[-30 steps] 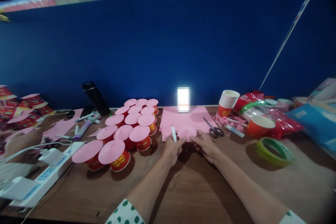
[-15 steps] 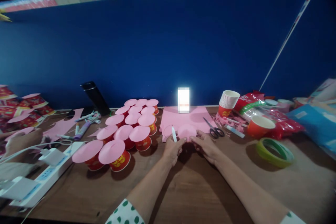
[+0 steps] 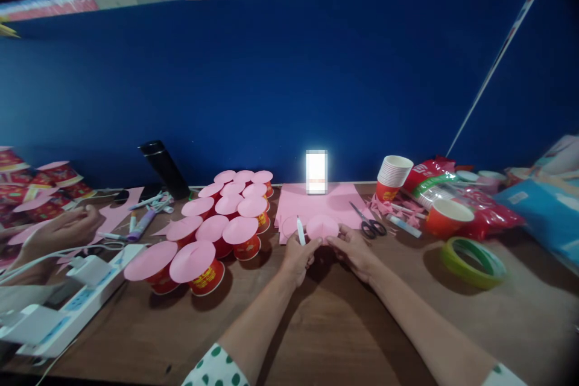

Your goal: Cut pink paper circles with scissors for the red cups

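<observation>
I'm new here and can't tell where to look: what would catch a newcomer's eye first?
Probably the glowing white rectangle at the centre, before the blue partition. Left of it, rows of red cups wear wide pink paper tops. Nearer, the left hand and right hand hold a round pink paper, the left also gripping a white pen.

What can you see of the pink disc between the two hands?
The pink disc is round, thin and looks like paper. The left hand and right hand hold its near edge, thumbs close together. In view it overlaps the pink sheets; whether it touches them is unclear.
</observation>
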Demonstrator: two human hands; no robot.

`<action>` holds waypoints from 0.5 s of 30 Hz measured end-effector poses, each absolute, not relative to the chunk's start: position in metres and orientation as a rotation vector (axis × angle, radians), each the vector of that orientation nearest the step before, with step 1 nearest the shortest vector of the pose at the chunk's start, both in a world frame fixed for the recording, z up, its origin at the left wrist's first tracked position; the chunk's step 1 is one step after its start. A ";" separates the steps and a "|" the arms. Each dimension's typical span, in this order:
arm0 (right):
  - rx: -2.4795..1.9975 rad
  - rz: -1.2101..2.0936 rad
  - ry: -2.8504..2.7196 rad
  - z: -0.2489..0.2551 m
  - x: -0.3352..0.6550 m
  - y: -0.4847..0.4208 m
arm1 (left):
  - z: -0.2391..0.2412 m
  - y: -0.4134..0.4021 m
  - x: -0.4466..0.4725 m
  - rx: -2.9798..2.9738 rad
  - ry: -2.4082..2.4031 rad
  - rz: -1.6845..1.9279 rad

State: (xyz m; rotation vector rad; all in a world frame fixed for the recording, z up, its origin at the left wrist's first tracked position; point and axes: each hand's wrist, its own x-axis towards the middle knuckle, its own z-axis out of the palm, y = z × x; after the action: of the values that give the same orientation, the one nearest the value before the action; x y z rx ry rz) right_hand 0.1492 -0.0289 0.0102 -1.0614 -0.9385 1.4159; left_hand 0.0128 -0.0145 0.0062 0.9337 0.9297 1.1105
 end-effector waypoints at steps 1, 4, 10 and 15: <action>-1.063 1.413 -0.929 0.010 0.149 -0.029 | 0.006 -0.015 0.013 0.937 0.931 1.108; -1.048 1.412 -0.926 0.009 0.149 -0.028 | 0.006 -0.014 0.014 0.944 0.931 1.106; -1.042 1.413 -0.960 0.003 0.151 -0.025 | 0.005 -0.013 0.014 0.942 0.942 1.108; -1.037 1.414 -0.978 0.001 0.152 -0.025 | 0.003 -0.013 0.013 0.931 0.950 1.107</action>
State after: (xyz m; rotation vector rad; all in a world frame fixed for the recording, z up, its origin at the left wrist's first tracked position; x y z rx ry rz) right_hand 0.1518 -0.0249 0.0012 -1.0371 -0.9780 1.4140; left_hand 0.0134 -0.0132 0.0033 0.9314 0.9505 1.1070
